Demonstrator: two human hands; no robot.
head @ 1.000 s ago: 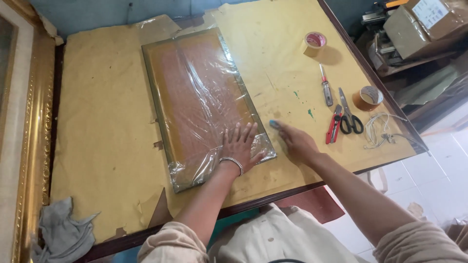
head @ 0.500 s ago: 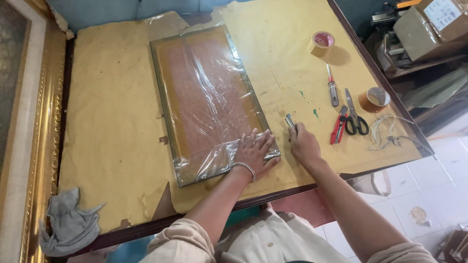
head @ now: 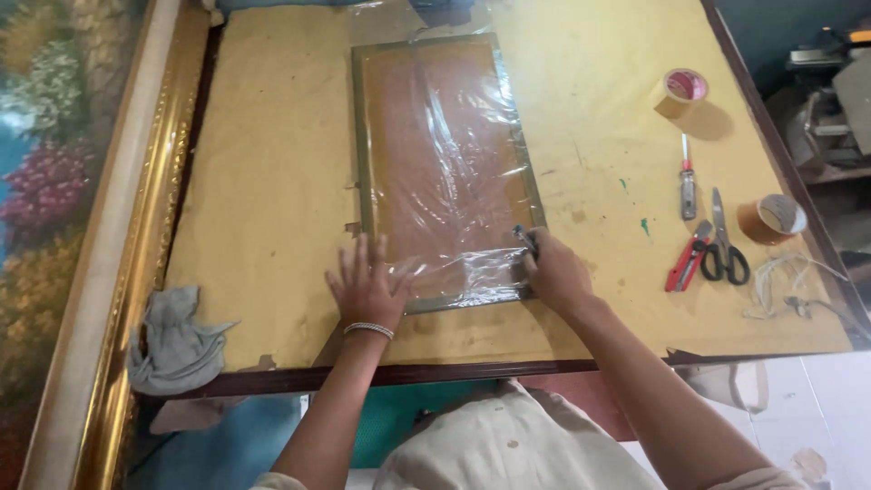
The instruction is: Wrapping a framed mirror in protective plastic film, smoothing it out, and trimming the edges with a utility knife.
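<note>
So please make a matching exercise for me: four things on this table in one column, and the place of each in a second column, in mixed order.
Things:
1. grey cloth
2. scissors
3. left hand
4. plastic-wrapped frame

Places:
A. flat on the frame's near left corner
B. in the middle of the table
C. near the table's left edge, beside the gilded frame
D. on the right side, next to the red cutter

Pairs: 1-C, 2-D, 3-A, 4-B
</note>
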